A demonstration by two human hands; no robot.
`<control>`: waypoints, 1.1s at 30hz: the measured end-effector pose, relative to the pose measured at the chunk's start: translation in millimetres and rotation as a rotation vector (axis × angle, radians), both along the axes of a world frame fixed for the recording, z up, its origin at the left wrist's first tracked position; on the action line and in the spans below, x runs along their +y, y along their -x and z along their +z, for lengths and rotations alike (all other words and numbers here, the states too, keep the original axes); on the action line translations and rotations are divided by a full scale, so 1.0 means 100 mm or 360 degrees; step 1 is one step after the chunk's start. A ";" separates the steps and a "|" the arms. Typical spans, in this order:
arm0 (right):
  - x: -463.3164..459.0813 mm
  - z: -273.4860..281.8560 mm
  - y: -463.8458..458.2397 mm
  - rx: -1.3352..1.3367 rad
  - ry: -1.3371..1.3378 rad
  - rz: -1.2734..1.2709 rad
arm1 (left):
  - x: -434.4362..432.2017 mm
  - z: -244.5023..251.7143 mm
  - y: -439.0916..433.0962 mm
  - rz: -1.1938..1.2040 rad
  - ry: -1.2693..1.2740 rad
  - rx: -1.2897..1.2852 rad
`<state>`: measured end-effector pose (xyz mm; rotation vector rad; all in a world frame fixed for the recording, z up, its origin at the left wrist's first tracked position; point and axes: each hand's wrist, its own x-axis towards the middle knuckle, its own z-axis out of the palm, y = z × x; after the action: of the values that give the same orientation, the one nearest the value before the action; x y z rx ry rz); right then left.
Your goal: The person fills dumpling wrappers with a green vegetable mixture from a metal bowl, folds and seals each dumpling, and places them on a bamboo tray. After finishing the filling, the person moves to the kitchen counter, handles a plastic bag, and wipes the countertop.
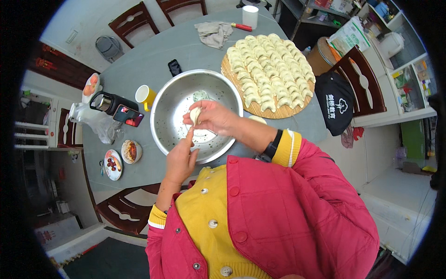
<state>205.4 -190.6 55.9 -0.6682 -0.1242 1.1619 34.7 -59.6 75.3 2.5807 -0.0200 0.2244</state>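
Above a large stainless steel bowl point(163, 94), my right hand point(216, 118) pinches a folded dumpling point(195, 115) between its fingers. My left hand point(182, 155) is just below it, index finger raised to the dumpling's lower end; whether the fingertip touches it I cannot tell. Bits of green filling cling to the bowl's inside, and a small mound of filling point(200, 95) lies near its far side. Right of the bowl, a round woven tray point(228, 71) holds many shaped dumplings point(268, 69) in rows. A pale dough wrapper point(258, 120) lies partly behind my right forearm.
Left of the bowl stand a yellow mug point(146, 96), a black bottle point(120, 102), a phone point(128, 115), a bowl of red food point(131, 151) and a plate of fruit point(113, 165). A grey cloth point(214, 34), a red-handled tool point(241, 27) and a white cup point(250, 16) are at the far side.
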 end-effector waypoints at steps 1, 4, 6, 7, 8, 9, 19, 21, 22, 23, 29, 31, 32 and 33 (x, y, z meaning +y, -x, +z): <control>-0.10 0.00 -0.13 -0.0090 -0.0027 -0.0038 | 0.04 -0.02 0.02 0.0033 -0.0005 -0.0009; -0.70 -0.08 -0.58 -0.0644 0.0295 -0.0287 | 0.26 -0.06 0.08 0.0124 0.0002 -0.0102; -1.24 -0.21 -0.88 -0.1107 0.0641 -0.0489 | 0.43 -0.07 0.17 0.0189 0.0042 -0.0161; -1.51 -0.31 -0.95 -0.1336 0.0815 -0.0611 | 0.51 -0.08 0.22 0.0253 0.0053 -0.0163; -1.77 -0.43 -0.97 -0.1424 0.1011 -0.0690 | 0.58 -0.09 0.28 0.0320 0.0063 -0.0163; -2.00 -0.56 -0.98 -0.1529 0.1190 -0.0770 | 0.64 -0.09 0.35 0.0392 0.0070 -0.0164; -2.53 -1.24 -0.56 -0.2006 0.2158 -0.0632 | 0.78 -0.29 0.74 0.0780 0.0302 0.0031; -2.48 -1.23 -0.58 -0.2103 0.2098 -0.0694 | 0.75 -0.30 0.74 0.0765 0.0202 0.0041; -2.46 -1.21 -0.59 -0.2093 0.2128 -0.0691 | 0.72 -0.30 0.75 0.0784 0.0217 0.0063; -2.44 -1.18 -0.60 -0.2116 0.2135 -0.0716 | 0.70 -0.30 0.76 0.0773 0.0200 0.0063; -2.33 -0.98 -0.51 -0.2859 0.2066 -0.0826 | 0.58 -0.27 0.83 0.0827 0.0254 0.0097; -2.23 -0.94 -0.43 -0.2887 0.1772 -0.0661 | 0.57 -0.26 0.84 0.0854 0.0326 0.0119; -2.14 -0.94 -0.39 -0.2747 0.1632 -0.0389 | 0.56 -0.26 0.84 0.0869 0.0325 0.0126; -2.06 -0.93 -0.36 -0.2798 0.1537 -0.0228 | 0.56 -0.26 0.84 0.0843 0.0275 0.0115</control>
<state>240.9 -397.0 -37.5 -2.3650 -0.9938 0.0962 -49.7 -4.0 49.2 2.3708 0.6833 0.3092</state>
